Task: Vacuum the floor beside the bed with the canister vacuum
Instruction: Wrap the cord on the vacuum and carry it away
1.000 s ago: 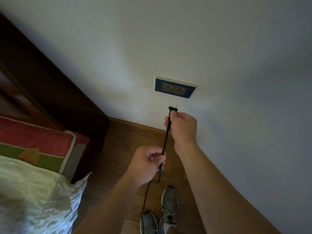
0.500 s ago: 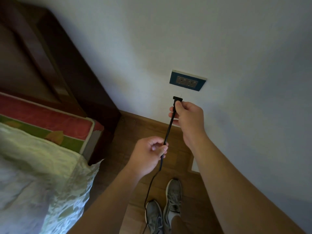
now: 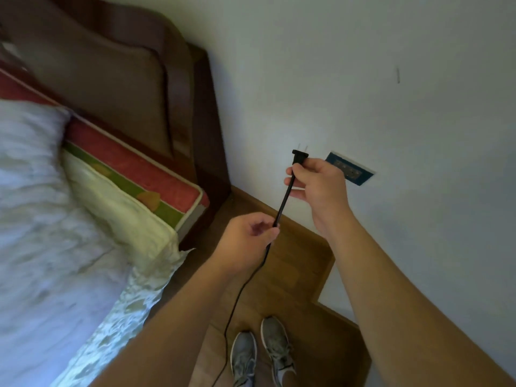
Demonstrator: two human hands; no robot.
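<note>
My right hand (image 3: 315, 185) grips a black plug (image 3: 299, 156) just below its head, with the two metal prongs pointing up near the white wall. The blue wall socket (image 3: 350, 172) sits just right of that hand, partly hidden behind it. My left hand (image 3: 248, 241) pinches the black power cord (image 3: 282, 208) lower down. From there the cord hangs to the wooden floor (image 3: 296, 263) past my shoes. The canister vacuum is out of view.
A bed (image 3: 55, 219) with a pale quilt, a red-and-green mattress edge and a dark wooden headboard (image 3: 134, 88) fills the left side. A narrow strip of floor runs between bed and wall. My grey sneakers (image 3: 262, 356) stand at the bottom.
The view has swung left and tilted, bringing more of the bed in. The plug, earlier just below the socket, now sits to its left. Both hands keep their hold on plug and cord.
</note>
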